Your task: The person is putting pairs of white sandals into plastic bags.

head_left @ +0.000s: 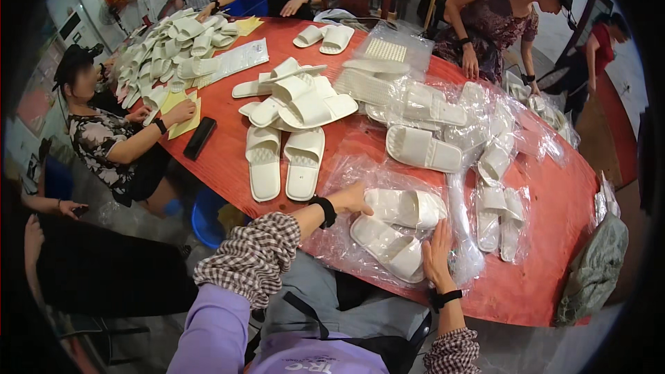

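Observation:
In front of me on the red table lies a pair of white slippers [389, 244], side by side, with a clear plastic bag [332, 237] around and under them. I cannot tell how far inside the bag they are. My left hand [350, 199] is at the heel end of the upper slipper, fingers stretched toward it. At the toe end my right hand [436, 255] rests flat against the plastic, its fingers straight. Just beyond my left hand a loose pair of slippers [285, 163] lies soles down, with a stack of more slippers [305, 100] behind it.
Bagged slippers [424, 147] cover the right of the red table [540, 263]. A big slipper heap [173, 48] fills the far left, near a black phone [200, 138]. Several people work around the edge. A blue basin [208, 218] stands below; a dark green sack [594, 270] is at right.

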`<action>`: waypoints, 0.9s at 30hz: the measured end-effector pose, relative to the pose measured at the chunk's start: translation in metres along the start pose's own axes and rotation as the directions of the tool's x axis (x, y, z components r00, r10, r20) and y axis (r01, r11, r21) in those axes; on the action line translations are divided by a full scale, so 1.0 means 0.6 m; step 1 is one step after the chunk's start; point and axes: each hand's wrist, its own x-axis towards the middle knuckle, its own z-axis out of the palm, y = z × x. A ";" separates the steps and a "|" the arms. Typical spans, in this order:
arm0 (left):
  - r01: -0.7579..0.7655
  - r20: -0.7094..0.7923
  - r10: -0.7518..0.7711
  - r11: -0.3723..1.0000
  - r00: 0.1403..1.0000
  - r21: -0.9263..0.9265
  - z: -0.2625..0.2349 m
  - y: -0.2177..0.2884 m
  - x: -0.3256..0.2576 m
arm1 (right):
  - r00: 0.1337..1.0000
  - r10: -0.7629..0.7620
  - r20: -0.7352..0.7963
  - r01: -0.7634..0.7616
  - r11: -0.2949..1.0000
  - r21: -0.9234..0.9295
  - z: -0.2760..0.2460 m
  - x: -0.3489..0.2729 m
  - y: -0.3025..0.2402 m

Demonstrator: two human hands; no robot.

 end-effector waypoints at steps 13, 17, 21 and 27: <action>-0.337 -0.069 0.330 0.931 0.941 -0.140 0.058 -0.028 -0.101 | 0.995 0.060 0.074 -0.054 0.995 -0.080 0.003 -0.005 0.004; -0.363 -0.091 0.355 0.927 0.931 -0.099 0.063 -0.060 -0.129 | 0.991 0.075 0.113 -0.060 0.989 -0.137 -0.005 0.007 -0.028; -0.357 0.037 0.361 0.930 0.932 -0.088 0.077 -0.029 -0.149 | 0.987 0.105 0.122 -0.081 0.979 -0.184 -0.001 -0.001 -0.016; -0.428 -0.042 0.429 0.881 0.902 -0.201 0.056 -0.037 -0.156 | 0.983 0.127 0.134 -0.095 0.970 -0.225 -0.004 0.003 -0.030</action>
